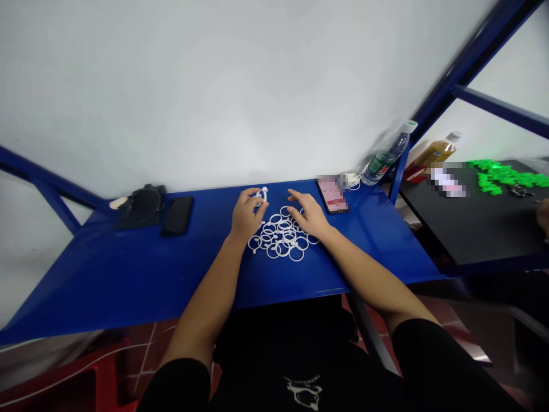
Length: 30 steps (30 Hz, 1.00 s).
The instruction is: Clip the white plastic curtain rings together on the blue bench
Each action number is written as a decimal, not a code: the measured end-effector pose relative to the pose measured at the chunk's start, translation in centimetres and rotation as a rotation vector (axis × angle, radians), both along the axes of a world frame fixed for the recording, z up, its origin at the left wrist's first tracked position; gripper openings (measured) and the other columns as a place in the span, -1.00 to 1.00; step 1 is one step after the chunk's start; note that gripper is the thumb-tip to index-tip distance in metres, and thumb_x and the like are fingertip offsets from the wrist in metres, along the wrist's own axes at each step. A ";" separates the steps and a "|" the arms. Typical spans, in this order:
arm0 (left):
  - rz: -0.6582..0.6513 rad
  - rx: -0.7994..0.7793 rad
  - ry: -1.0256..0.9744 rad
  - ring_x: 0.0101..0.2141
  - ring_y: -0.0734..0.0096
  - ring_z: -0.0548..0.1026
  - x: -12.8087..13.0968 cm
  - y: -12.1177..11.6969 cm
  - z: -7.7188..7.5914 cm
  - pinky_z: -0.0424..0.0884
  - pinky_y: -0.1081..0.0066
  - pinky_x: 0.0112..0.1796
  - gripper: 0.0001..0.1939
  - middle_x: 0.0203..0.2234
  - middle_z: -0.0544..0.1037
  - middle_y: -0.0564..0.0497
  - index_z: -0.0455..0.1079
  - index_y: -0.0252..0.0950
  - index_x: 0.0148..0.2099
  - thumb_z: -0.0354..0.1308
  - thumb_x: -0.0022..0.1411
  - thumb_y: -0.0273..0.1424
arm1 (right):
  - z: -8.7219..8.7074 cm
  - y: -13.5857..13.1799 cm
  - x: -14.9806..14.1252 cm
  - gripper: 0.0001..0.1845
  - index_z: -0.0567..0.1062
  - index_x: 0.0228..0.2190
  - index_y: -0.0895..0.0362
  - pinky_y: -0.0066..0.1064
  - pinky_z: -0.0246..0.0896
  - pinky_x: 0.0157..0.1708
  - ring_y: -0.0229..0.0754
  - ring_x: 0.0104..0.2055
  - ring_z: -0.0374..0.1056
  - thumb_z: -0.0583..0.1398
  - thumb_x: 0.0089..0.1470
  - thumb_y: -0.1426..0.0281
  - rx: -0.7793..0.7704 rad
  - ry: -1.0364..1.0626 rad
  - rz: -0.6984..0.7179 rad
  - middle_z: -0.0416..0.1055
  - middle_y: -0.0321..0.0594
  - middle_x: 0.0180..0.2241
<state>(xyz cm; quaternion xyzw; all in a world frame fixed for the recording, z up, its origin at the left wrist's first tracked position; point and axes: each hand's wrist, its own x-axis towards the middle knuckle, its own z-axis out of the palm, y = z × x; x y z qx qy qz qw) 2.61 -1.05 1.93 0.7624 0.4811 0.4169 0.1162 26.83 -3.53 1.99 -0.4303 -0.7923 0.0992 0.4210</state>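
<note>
Head view gives me the left hand [247, 216] pinching one white ring [265, 195] off the bench [193, 274], while the right hand [309, 216] is open, thumb and fingers apart and holding nothing I can see. As far as I can judge, just that ring is picked out; the others lie in a loose, overlapping pile [283, 234] between and nearer me than the hands.

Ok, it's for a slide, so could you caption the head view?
Left hand holding a white ring, right hand open beside the ring pile on a blue table.
</note>
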 end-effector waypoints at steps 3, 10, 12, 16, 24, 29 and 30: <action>0.196 -0.066 0.139 0.08 -0.01 0.44 -1.7 1.7 -0.9 0.36 0.00 0.12 -0.86 0.12 0.49 -0.18 0.57 -0.24 -0.13 0.21 0.36 -0.33 | -0.3 0.7 0.6 -0.53 0.43 0.22 0.11 0.04 0.32 0.13 0.10 0.09 0.40 0.16 0.35 0.28 -0.001 -0.079 -0.010 0.53 0.03 0.05; 0.220 -0.190 0.347 0.07 -0.12 0.41 -2.3 2.6 -2.9 0.32 -0.07 0.05 -0.77 0.07 0.56 -0.16 0.63 -0.13 -0.06 0.22 0.34 -0.21 | -1.2 1.6 1.4 -0.60 0.58 0.06 0.13 -0.02 0.29 0.15 0.03 0.08 0.43 0.15 0.23 0.52 -0.054 -0.269 0.060 0.56 -0.04 0.05; 0.256 -0.187 0.341 0.08 -0.15 0.41 -2.2 2.7 -3.0 0.31 -0.09 0.05 -0.75 0.08 0.55 -0.17 0.63 -0.11 -0.03 0.23 0.32 -0.20 | -1.4 1.6 1.4 -0.61 0.60 0.05 0.13 -0.01 0.27 0.15 0.04 0.09 0.43 0.16 0.24 0.49 -0.074 -0.333 0.044 0.54 -0.02 0.07; 0.334 -0.223 0.309 0.13 -0.22 0.37 -2.0 3.1 -2.9 0.29 -0.15 0.08 -0.64 0.14 0.50 -0.22 0.58 -0.13 0.09 0.24 0.30 -0.16 | -1.8 1.7 1.6 -0.67 0.63 0.02 0.12 0.01 0.24 0.17 0.07 0.11 0.42 0.19 0.30 0.35 -0.105 -0.415 0.006 0.52 0.02 0.10; 0.292 -0.153 0.247 0.08 -0.13 0.41 -1.5 2.0 -1.7 0.31 -0.03 0.08 -0.65 0.09 0.52 -0.23 0.56 -0.18 0.09 0.24 0.32 -0.20 | -0.9 1.5 1.7 -0.82 0.68 -0.20 0.10 -0.18 0.26 0.02 -0.04 -0.14 0.43 0.27 0.18 0.42 -0.166 -0.482 -0.032 0.57 -0.08 -0.14; 0.004 -0.130 0.331 -0.06 0.01 0.48 -1.1 0.5 -0.8 0.37 0.08 0.03 -0.73 -0.08 0.62 -0.15 0.60 -0.19 0.00 0.22 0.34 -0.24 | -0.6 1.3 1.7 -0.85 0.65 -0.30 0.09 -0.26 0.25 -0.09 -0.07 -0.23 0.41 0.24 0.18 0.47 -0.178 -0.499 -0.046 0.56 -0.13 -0.28; -0.033 -0.135 0.341 -0.06 0.01 0.49 -1.0 0.3 -0.8 0.37 0.09 0.03 -0.74 -0.08 0.62 -0.15 0.60 -0.19 0.00 0.23 0.34 -0.24 | -0.5 1.3 1.7 -0.85 0.64 -0.31 0.08 -0.27 0.25 -0.10 -0.08 -0.24 0.41 0.24 0.19 0.48 -0.179 -0.492 -0.042 0.57 -0.13 -0.30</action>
